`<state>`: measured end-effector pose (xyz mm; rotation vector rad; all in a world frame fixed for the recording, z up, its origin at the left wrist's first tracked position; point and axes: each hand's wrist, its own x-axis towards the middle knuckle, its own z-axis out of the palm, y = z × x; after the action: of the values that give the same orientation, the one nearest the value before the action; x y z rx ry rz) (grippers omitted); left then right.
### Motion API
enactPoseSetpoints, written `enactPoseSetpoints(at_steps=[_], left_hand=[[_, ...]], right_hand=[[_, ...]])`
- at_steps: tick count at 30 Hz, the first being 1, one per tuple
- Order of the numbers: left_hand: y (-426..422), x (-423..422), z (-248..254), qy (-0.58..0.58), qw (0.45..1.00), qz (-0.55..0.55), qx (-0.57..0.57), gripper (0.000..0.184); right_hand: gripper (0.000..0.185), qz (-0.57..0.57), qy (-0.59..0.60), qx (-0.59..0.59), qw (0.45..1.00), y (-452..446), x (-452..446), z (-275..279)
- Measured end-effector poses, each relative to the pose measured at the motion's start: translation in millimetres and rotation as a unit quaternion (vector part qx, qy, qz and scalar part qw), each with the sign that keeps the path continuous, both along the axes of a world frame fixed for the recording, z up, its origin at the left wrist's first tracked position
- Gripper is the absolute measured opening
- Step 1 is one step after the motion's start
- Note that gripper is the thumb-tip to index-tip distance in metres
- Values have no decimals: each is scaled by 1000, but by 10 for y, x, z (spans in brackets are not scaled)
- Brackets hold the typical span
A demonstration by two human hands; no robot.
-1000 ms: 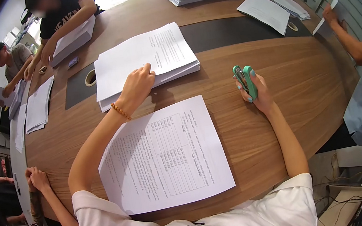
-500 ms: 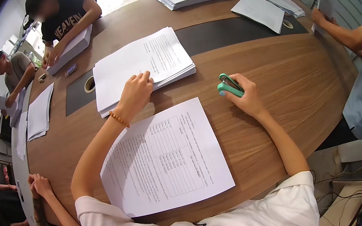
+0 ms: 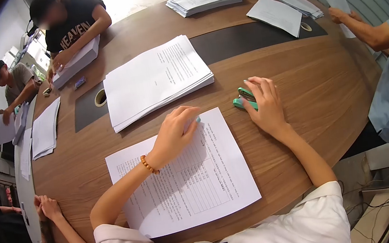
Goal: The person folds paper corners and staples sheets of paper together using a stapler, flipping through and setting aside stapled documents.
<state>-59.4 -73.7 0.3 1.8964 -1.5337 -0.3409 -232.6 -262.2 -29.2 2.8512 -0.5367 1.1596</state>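
Lying on the wooden table, the printed sheet sits under the left hand, its fingers bent; whether they pinch or touch paper cannot be told. Between one and two o'clock from the sheet, the right hand, fingers loosely spread, touches the green stapler. A paper stack lies at twelve, with the tape roll at the stack's nine.

Before you, counted: one green stapler, right; one printed page, near; two pale rings, left and far right; two paper piles, far right.
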Motion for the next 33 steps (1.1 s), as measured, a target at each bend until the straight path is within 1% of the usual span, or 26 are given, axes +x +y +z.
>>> enactPoseSetpoints(at_steps=[1,2,3,4,5,6,8,9,10,12,13,15,19,21,22,24,25,27,28,30,31,33], left_hand=[[5,4,-33,2,1000,1,-2,27],[10,15,-80,-3,1000,-3,-3,27],[20,23,-111,-9,1000,-7,-3,27],[30,12,-114,-7,1000,-8,0,27],[29,-5,-105,5,1000,0,0,27],[20,-13,-102,18,1000,8,-2,26],[10,-9,-119,22,999,-1,-23,26],[10,-10,-129,25,999,-9,-43,27],[7,-12,-129,27,999,-10,-42,27],[11,-15,-103,58,998,5,-16,29],[12,-18,-91,59,998,4,-15,29],[0,-27,-61,66,998,13,-1,28],[-35,-30,45,51,998,23,27,29],[-46,-10,44,82,996,20,16,28],[-49,-3,26,82,996,17,17,28],[-54,6,-21,80,997,19,-5,26],[-58,3,-26,81,997,16,-3,26],[-56,-11,-24,98,995,-3,-31,33],[-54,-3,-35,99,995,-4,-29,33],[-53,13,-49,103,994,-14,-27,36],[-61,9,-60,103,994,-15,-26,36],[-72,5,-82,94,992,-10,-78,27]], right_hand=[[35,50,-21,99,994,90,8,67],[33,100,-40,198,974,181,10,125],[33,100,-39,200,974,269,0,182],[32,118,1,376,919,365,-20,230],[33,131,39,538,832,446,-28,240],[33,129,39,539,832,498,-19,196],[36,164,-8,601,782,570,3,82],[37,173,-17,617,768,603,4,68],[37,171,-16,617,768,640,7,57],[38,171,-27,584,793,705,12,34],[38,170,-26,585,793,719,7,32],[38,154,-10,558,816,728,-7,50],[40,153,-1,558,815,702,5,87],[43,130,-30,389,912,725,14,69],[43,127,-31,390,912,726,14,63],[44,118,9,278,953,718,8,58],[44,114,10,280,953,719,9,61],[42,109,27,250,962,726,12,76],[42,107,28,252,961,729,12,77],[40,119,32,219,968,734,15,75],[40,118,32,220,968,740,17,68],[39,111,27,198,973,758,23,51]])
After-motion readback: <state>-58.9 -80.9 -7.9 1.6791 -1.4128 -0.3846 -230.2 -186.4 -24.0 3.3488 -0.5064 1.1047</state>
